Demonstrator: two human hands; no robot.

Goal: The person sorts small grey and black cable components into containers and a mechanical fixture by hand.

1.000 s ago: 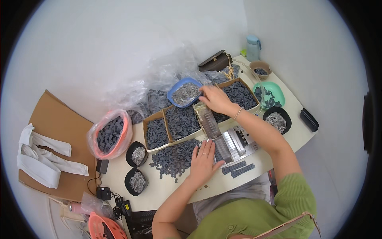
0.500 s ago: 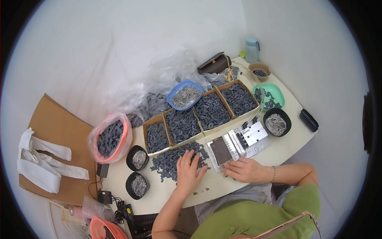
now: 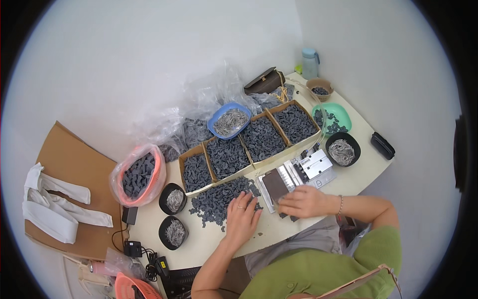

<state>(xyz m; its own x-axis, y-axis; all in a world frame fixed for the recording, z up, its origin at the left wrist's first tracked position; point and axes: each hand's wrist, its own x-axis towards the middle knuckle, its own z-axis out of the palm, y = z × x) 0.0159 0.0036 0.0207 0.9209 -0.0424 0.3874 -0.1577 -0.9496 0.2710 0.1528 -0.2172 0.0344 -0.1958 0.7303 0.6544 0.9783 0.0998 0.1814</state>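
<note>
My left hand [image 3: 242,219] lies palm down at the right edge of a loose pile of small dark grey pieces [image 3: 211,203], its fingers stretched and a little apart. My right hand [image 3: 307,201] is bent over the front of a metal fixture [image 3: 298,175], fingers close together; whatever its fingertips hold is hidden. A dark brown flat block [image 3: 275,186] lies on the fixture's left part, beside those fingertips. A few dark pieces [image 3: 289,217] show below the right hand at the table's front edge.
Behind the pile stands a divided cardboard tray [image 3: 233,175] of dark pieces, with a blue bowl [image 3: 214,123] of metal pins on it. Black bowls of pins [image 3: 162,200] stand left, another [image 3: 356,155] right. A green bowl [image 3: 344,112], a black case [image 3: 382,145] and a pink basket [image 3: 160,175] stand around.
My left hand has shifted slightly right over the pile, its fingers drawn closer together. My right hand stays at the fixture's front, with dark pieces now showing below it. The whole view has shifted slightly.
</note>
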